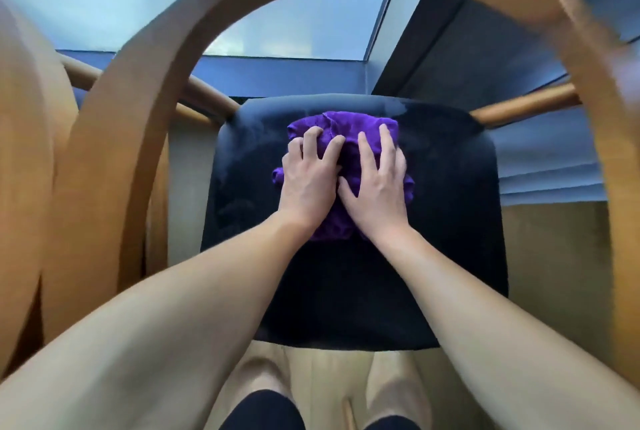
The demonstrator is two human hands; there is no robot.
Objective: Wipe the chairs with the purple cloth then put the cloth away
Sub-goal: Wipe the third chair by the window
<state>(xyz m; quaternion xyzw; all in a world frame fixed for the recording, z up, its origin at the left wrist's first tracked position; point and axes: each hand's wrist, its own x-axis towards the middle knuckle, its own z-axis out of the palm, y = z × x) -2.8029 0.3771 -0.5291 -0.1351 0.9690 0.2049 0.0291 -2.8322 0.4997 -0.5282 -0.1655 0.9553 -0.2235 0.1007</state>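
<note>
Purple cloth [346, 126] soft, light, bunched under both palms; left hand [308, 183] curls into fold, right hand [377, 187] presses flat; best gathered at bunch beyond fingertips.

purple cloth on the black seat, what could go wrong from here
The purple cloth is bunched under the left hand and right hand, so it covers little of the black seat; the near half may get missed. The wooden backrest arches close overhead, so straightening up could bump it.
</note>
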